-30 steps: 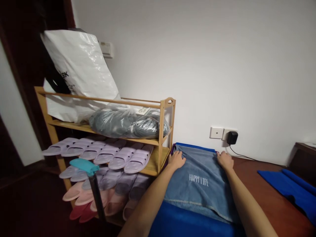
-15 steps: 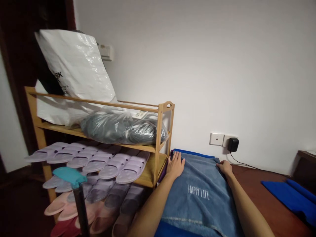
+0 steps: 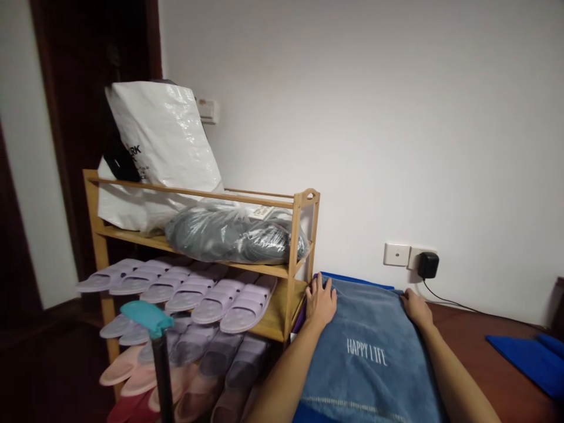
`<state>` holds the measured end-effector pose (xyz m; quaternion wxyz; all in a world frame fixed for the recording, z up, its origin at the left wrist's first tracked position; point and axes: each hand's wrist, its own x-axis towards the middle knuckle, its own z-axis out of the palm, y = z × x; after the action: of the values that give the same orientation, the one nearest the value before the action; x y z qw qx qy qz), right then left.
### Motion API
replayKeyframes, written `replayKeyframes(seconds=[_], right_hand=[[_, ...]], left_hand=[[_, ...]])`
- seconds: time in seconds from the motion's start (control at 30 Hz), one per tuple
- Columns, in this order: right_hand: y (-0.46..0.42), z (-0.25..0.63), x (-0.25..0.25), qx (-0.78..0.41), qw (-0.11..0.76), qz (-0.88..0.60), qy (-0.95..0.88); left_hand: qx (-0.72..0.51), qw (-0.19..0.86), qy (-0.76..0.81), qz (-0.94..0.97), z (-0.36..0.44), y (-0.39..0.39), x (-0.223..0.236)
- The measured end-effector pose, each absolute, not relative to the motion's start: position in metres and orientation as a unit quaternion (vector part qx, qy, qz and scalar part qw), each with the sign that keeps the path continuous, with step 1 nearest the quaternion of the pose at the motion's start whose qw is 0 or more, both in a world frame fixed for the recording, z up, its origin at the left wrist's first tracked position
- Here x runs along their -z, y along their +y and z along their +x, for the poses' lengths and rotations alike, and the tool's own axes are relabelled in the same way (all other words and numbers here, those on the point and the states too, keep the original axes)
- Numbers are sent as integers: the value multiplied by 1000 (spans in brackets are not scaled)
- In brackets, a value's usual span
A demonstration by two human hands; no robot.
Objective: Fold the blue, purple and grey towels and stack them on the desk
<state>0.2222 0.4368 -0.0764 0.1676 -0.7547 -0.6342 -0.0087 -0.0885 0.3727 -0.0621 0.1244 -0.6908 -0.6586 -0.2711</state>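
Observation:
A blue-grey towel [image 3: 352, 382] with white "HAPPY LIFE" lettering lies spread in front of me, over brighter blue cloth [image 3: 356, 281] that shows past its far and near edges. My left hand [image 3: 321, 302] rests on the far left corner, fingers apart and slightly bent. At the far right corner is my right hand [image 3: 416, 306], its fingers curled around the towel's edge; the fingertips are partly hidden. Between the hands the fabric lies mostly smooth, with a few soft ripples.
A wooden shoe rack [image 3: 291, 294] stands close on the left, with lilac slippers [image 3: 247, 302], a bagged grey bundle [image 3: 233, 232] and a white bag [image 3: 163, 135]. A teal-topped handle [image 3: 147, 317] rises before it. Right are a black plug [image 3: 427, 265] with cord and blue cloth [image 3: 529, 358].
The view has swung left, so everything appears farther right and slightly lower. The fingers of my left hand are more bent and spread. Both hands remain at the towel's far corners.

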Motion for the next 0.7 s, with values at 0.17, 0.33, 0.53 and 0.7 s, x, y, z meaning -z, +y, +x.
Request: replayKeyframes(seconds=[0.17, 0.33, 0.53, 0.7], right_hand=[[428, 226, 71, 37, 134, -769, -624], [425, 204, 68, 45, 139, -696, -703], [412, 176, 88, 49, 119, -640, -757], [379, 163, 64, 137, 137, -612, -767]], left_hand=[[248, 106, -654, -707, -89, 377, 66], [222, 78, -662, -712, -89, 385, 70], [202, 47, -701, -682, -90, 390, 72], [209, 49, -698, -683, -89, 382, 60]])
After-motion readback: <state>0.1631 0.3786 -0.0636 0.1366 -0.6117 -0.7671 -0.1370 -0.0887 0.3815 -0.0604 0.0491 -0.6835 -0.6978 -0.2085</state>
